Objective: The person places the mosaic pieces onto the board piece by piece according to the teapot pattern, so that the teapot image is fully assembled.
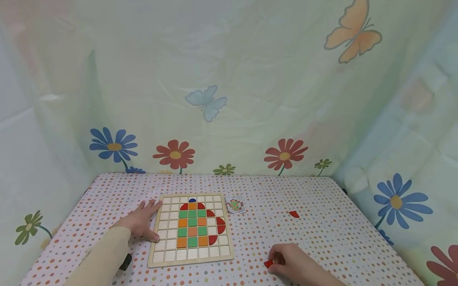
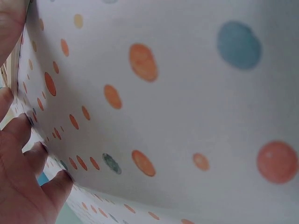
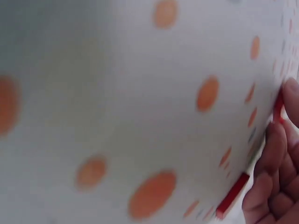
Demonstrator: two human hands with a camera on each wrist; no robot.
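Note:
A wooden grid board (image 1: 214, 252) lies on the table, partly filled with green and orange square tiles, red curved pieces and one blue half-round piece (image 1: 192, 200) at the top. My left hand (image 1: 139, 220) rests along the board's left edge, fingers spread and thumb touching the rim. In the left wrist view, those fingers (image 2: 58, 189) lie stretched out against the tablecloth. To the right of the board, my right hand (image 1: 288, 258) pinches a red quarter-round piece (image 1: 268, 263) just over the tabletop. Another red quarter-round piece (image 1: 294, 214) lies loose beyond that hand.
A small picture card (image 1: 235, 204), apparently in a clear sleeve, lies beside the board's upper right edge. Dotted cloth (image 1: 257, 194) covers the table. Flowered curtains (image 1: 250, 119) hang behind and at both sides. Something small and black (image 1: 125, 262) shows by the left forearm.

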